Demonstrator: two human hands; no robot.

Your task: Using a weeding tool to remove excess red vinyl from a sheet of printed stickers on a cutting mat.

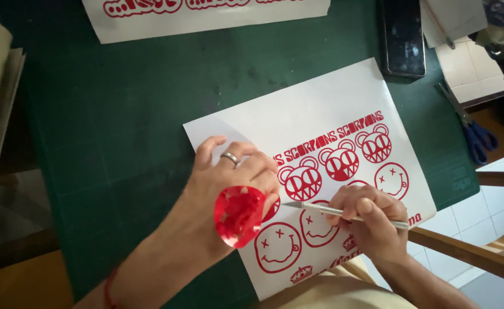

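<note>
A dark green cutting mat (120,114) covers the table, with a black phone (401,37) and blue-handled scissors (475,134) near its far right edge. On the mat lies a white sticker sheet (320,109) printed with red bear heads and smiley faces. The left hand (229,183) presses flat on the sheet, fingers spread, a clump of peeled red vinyl (239,216) stuck to its back. The right hand (372,220) grips a slim craft knife (343,213), tip touching the sheet beside the left fingers.
</note>
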